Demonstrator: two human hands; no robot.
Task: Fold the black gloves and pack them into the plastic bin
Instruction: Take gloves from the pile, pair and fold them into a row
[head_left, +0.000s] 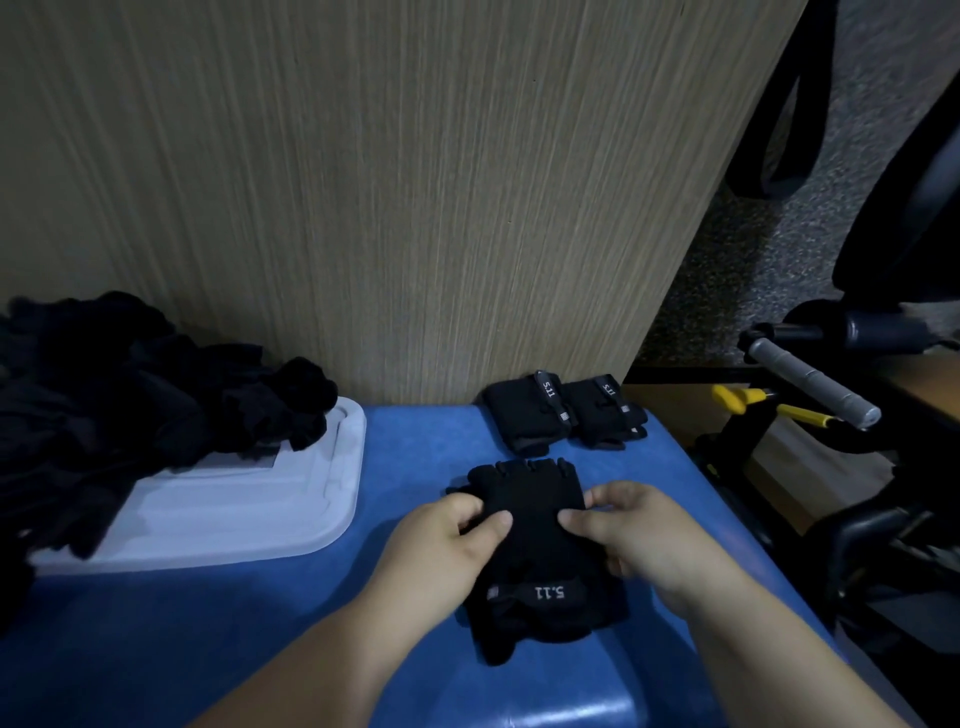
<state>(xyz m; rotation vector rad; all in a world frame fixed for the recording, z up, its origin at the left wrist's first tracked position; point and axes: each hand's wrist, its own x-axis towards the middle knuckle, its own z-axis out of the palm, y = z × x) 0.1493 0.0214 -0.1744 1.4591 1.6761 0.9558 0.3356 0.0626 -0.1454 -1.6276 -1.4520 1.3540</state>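
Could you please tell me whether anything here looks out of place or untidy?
Mostly the loose heap of black gloves at left: it spills off the white tray onto the blue surface. The two folded gloves sit neatly side by side, slightly angled.

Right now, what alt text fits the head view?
Both hands, left hand and right hand, press on black gloves on a blue surface. Two folded pairs lie beyond, a glove pile on a white lid left.
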